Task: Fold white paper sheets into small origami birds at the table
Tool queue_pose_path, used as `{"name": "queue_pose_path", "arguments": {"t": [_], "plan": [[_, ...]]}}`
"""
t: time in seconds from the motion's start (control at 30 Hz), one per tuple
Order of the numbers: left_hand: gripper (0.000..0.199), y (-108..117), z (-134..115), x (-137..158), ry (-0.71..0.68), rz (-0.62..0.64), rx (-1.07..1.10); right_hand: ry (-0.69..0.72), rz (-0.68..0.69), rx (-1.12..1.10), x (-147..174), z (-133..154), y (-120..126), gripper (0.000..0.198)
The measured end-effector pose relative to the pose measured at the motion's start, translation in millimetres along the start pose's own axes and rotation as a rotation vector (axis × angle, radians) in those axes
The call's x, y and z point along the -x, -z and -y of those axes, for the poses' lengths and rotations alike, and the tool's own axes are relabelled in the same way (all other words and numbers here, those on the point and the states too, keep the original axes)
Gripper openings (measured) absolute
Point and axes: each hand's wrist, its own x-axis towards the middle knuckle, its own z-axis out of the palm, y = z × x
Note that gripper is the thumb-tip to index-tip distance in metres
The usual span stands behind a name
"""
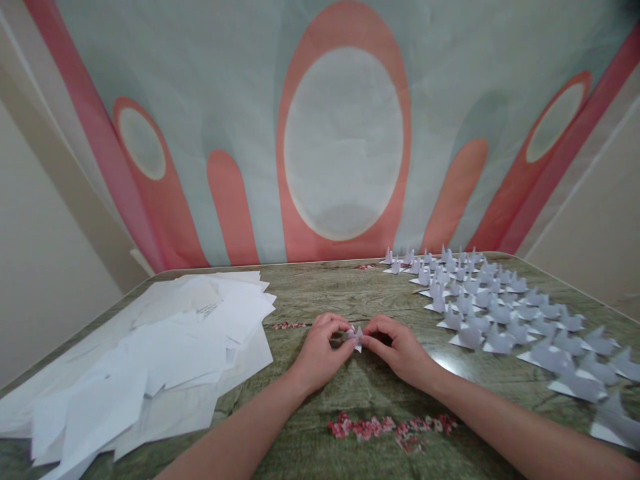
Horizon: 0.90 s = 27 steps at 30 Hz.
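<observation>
Mid-tbl [320, 287] w/ room, hands [321, 349] [399, 345] pinch ppr [359, 340]

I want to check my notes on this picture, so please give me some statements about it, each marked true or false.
1. The left hand holds a small folded paper. True.
2. The right hand lies flat. False: its fingertips meet at the same folded paper.
3. The loose sheets lie at picture right. False: at left.
4. Folded paper figures stand at picture right. True.
5. Pink flowers show on the table. True.
</observation>
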Motion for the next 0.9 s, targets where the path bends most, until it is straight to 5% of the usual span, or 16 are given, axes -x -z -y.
{"name": "queue_pose_path", "arguments": {"t": [0.4,0.9], "plan": [[0.003,-4.4,7.6,1.1,0.010,0.059,-0.224,0.023,0.032,0.190,1.1,-5.3,-6.3,0.007],[0.002,-5.2,9.7,1.7,-0.003,0.067,-0.216,0.069,0.045,0.236,1.2,-3.4,-9.4,0.008]]}}
